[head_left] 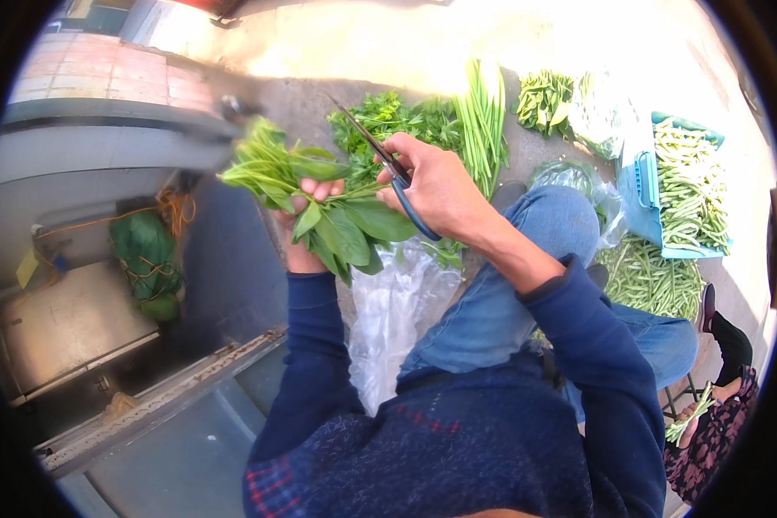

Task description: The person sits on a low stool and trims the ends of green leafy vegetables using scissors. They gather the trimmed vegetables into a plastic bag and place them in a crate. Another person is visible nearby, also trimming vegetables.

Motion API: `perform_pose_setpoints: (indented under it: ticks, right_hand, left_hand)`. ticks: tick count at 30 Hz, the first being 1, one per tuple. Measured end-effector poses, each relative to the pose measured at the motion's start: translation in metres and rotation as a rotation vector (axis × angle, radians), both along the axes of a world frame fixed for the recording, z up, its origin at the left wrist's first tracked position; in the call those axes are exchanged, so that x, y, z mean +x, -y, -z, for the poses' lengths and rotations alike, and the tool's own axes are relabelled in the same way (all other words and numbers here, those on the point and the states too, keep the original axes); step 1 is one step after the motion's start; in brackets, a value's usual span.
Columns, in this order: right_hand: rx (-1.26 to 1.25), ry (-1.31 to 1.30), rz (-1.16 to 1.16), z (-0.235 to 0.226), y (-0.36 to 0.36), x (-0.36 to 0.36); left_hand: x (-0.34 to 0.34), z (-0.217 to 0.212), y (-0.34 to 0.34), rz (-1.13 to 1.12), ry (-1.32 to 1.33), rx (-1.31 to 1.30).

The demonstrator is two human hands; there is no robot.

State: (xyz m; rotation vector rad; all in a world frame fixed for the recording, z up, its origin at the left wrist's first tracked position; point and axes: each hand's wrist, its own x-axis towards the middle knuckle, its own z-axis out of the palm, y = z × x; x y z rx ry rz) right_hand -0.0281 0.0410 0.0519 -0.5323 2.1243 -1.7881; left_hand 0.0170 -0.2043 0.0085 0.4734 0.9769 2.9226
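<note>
My left hand (318, 192) is wrapped around a bunch of leafy greens (354, 223). Its pale green stems point up and to the left, and broad leaves spread out to the lower right. In my right hand (445, 186) is a pair of scissors (414, 207) with dark blades and blue handles. The blades point up and left, above the greens and apart from the stem ends. My right fingertips are at a stem on the right side of the bunch; whether they pinch it I cannot tell. Below the bunch hangs a clear plastic bag (397, 302).
Leafy herbs (375, 116), long green stalks (481, 121) and more greens (544, 99) lie ahead. On the right, a blue crate (643, 181) holds green beans, beside a bean pile (652, 276). Another person's hand (689, 432) holds beans. A metal vehicle bed (168, 432) borders my left.
</note>
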Motion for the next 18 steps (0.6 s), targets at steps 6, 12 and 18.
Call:
perform_pose_setpoints:
  ticks: [6,12,18]
  right_hand:
    - [-0.110,0.068,-0.143,-0.003,0.009,-0.001]
    - [-0.174,0.258,-0.225,0.005,0.010,0.000]
    - [-0.297,0.280,-0.103,0.001,0.008,0.001]
  left_hand:
    - [0.002,-0.003,-0.025,0.019,-0.023,0.160]
    - [0.001,0.014,-0.016,0.068,-0.029,0.161]
    - [0.017,0.004,-0.022,-0.081,0.047,0.152]
